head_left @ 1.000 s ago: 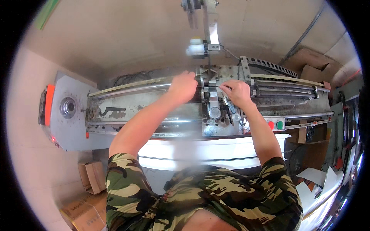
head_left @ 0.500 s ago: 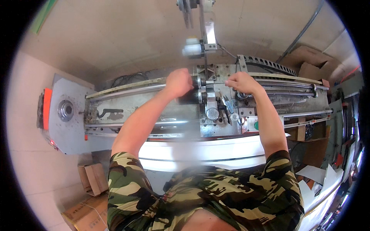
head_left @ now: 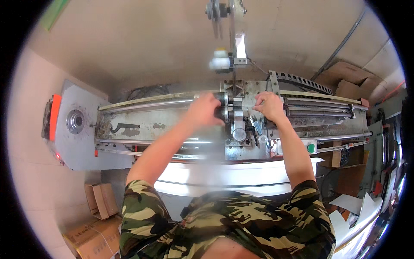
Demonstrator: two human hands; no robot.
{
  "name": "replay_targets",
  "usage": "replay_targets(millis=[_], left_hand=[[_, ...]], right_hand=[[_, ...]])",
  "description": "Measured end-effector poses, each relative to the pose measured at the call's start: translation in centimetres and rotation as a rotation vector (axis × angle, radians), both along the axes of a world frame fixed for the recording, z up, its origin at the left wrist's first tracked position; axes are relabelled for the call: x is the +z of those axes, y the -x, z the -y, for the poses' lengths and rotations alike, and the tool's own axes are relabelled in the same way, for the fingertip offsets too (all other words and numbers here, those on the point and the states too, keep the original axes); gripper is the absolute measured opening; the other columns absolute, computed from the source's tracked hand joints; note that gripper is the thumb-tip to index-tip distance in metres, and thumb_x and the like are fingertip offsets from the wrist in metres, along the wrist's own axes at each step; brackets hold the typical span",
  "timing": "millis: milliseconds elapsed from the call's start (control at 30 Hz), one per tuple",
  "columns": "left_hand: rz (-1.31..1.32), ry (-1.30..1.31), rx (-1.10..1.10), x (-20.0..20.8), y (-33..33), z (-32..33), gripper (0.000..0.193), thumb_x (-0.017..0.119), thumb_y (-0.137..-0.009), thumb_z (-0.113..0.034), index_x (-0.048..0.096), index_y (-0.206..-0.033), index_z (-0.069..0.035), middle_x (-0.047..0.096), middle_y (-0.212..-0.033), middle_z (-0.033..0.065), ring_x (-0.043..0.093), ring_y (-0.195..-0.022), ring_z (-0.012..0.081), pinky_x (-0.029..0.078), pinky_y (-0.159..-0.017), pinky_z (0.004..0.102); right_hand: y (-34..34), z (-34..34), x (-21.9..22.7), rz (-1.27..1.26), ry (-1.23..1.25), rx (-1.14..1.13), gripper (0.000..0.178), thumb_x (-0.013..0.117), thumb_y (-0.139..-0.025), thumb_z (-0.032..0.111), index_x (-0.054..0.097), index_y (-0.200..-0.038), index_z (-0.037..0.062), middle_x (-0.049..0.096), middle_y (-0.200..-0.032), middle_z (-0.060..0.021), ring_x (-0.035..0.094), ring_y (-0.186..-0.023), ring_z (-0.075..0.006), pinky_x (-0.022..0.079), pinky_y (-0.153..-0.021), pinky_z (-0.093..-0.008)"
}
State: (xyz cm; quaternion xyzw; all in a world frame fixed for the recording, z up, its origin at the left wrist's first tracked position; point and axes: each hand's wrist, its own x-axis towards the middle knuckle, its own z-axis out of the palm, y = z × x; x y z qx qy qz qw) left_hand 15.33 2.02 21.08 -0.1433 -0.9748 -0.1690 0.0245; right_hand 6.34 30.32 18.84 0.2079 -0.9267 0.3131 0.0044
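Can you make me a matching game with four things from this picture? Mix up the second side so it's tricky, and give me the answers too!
Things:
1. Hooked tool
2. Round button
3. Shirt
4. Right hand

Matches:
A. Covered in a camouflage pattern
B. Over the machine, with fingers bent
C. Lying on the machine's flat bed, to the left of both hands
D. Bright green

Right pairs:
1-C, 2-D, 3-A, 4-B
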Motion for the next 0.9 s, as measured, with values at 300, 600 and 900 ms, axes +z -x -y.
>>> replay_targets(millis=[300,600,900], left_hand=[[-0.506,0.207,0.159,-6.7,-2.1,-3.1,0.036,0.069,-0.075,-0.014,0.055,-0.108,-0.008,0.054,-0.108,0.0079,0.053,-0.109,0.0281,0.043,-0.095,0.0459],[-0.511,0.167,0.224,-7.5,-1.5,-3.7,0.03,0.064,-0.081,-0.012,0.058,-0.11,-0.01,0.055,-0.11,0.0084,0.054,-0.108,0.029,0.041,-0.098,0.0458],[-0.428,0.177,0.19,-6.1,-2.1,-4.2,0.056,0.076,-0.067,-0.004,0.055,-0.118,-0.009,0.053,-0.115,0.0096,0.053,-0.111,0.0313,0.04,-0.099,0.0459]], right_hand=[[-5.2,-1.0,-0.5,-0.425,-0.013,-0.109,0.062,0.085,-0.072,0.014,0.062,-0.129,0.0107,0.057,-0.139,-0.016,0.053,-0.128,-0.0355,0.041,-0.108,-0.0449],[-15.0,-14.9,-0.2,-0.347,0.05,-0.687,0.063,0.066,-0.096,0.019,0.04,-0.152,0.0072,0.056,-0.143,-0.0154,0.048,-0.134,-0.0337,0.032,-0.114,-0.0455],[-18.9,-18.3,-5.6,-0.374,-0.2,-0.712,0.052,0.06,-0.098,0.021,0.047,-0.144,0.0012,0.061,-0.135,-0.0185,0.054,-0.125,-0.0369,0.039,-0.107,-0.0466]])
